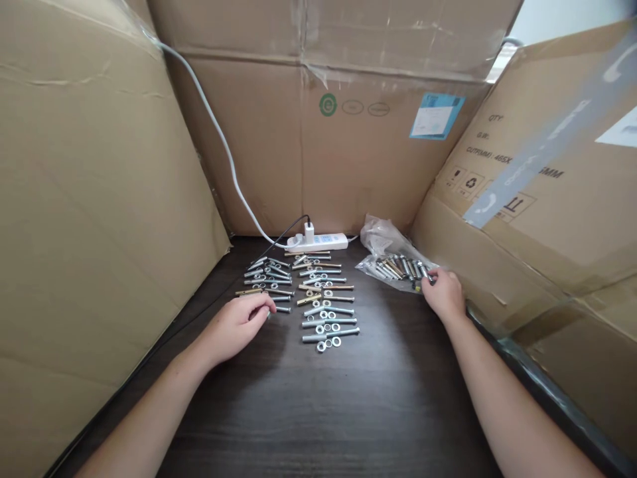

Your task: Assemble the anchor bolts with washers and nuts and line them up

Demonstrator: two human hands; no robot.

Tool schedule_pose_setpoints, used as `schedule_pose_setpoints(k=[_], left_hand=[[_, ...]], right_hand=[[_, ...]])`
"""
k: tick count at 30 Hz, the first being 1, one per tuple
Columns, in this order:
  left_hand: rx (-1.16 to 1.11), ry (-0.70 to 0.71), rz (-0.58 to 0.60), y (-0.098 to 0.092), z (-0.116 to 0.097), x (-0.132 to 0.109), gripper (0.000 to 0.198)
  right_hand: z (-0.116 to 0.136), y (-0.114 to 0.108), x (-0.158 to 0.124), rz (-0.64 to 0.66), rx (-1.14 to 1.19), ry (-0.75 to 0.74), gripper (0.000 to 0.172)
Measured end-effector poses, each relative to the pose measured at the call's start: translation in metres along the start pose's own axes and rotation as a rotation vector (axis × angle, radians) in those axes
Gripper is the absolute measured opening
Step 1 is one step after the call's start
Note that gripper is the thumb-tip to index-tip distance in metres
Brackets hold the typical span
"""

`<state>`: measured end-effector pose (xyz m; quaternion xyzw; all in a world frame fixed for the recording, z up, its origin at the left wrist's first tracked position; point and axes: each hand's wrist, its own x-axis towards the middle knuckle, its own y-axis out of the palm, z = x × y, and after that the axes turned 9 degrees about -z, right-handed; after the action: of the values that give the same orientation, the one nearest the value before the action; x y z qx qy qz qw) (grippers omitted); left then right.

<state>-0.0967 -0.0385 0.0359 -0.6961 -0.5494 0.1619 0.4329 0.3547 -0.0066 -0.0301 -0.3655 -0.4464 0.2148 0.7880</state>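
Note:
My right hand [444, 294] is at the near right end of a clear plastic bag [381, 236], its thumb and fingers closed on a bolt at the edge of the pile. Several bolts with sleeves [401, 267] lie in the bag, silver and brass-coloured. My left hand [247, 320] hovers low beside the left group of bolts [271, 272], fingers curled together; what they hold, if anything, is hidden. In the middle, a column of bolts and sleeves [331, 323] lies in rows, with nuts and washers [328, 344] between them.
A white power strip [323, 241] with a plugged-in charger [309, 231] lies behind the bolts. A white cable [219, 133] and a thin black cable [199, 312] run to it. Cardboard boxes [259, 133] wall the dark table [318, 411] at the back and both sides.

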Motion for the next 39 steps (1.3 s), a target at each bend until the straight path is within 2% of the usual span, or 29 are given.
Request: schedule_pose_setpoints(k=[9, 13, 16, 21, 29, 35, 39], left_hand=[[0.009, -0.01, 0.016, -0.002, 0.006, 0.003, 0.025], [0.024, -0.034, -0.074, -0.011, 0.012, 0.004, 0.026], [0.04, -0.032, -0.081, -0.015, 0.012, 0.004, 0.025], [0.032, 0.004, -0.043, -0.008, 0.006, 0.002, 0.023], [0.004, 0.024, 0.014, 0.004, 0.002, 0.0, 0.024], [-0.032, 0.014, -0.018, 0.007, 0.003, 0.001, 0.023], [-0.082, 0.032, -0.186, 0.014, 0.003, 0.004, 0.025]], right_hand=[[-0.004, 0.0, 0.005, -0.009, 0.008, 0.04, 0.023], [-0.005, -0.001, 0.006, -0.006, 0.017, 0.071, 0.023], [-0.005, -0.002, 0.008, 0.03, 0.027, 0.091, 0.023], [-0.004, -0.004, 0.008, 0.106, -0.007, 0.076, 0.026], [0.002, -0.009, 0.006, 0.122, -0.095, 0.093, 0.031], [-0.002, -0.011, 0.006, 0.045, 0.012, 0.091, 0.025], [0.007, -0.019, 0.004, -0.105, 0.148, -0.068, 0.021]])
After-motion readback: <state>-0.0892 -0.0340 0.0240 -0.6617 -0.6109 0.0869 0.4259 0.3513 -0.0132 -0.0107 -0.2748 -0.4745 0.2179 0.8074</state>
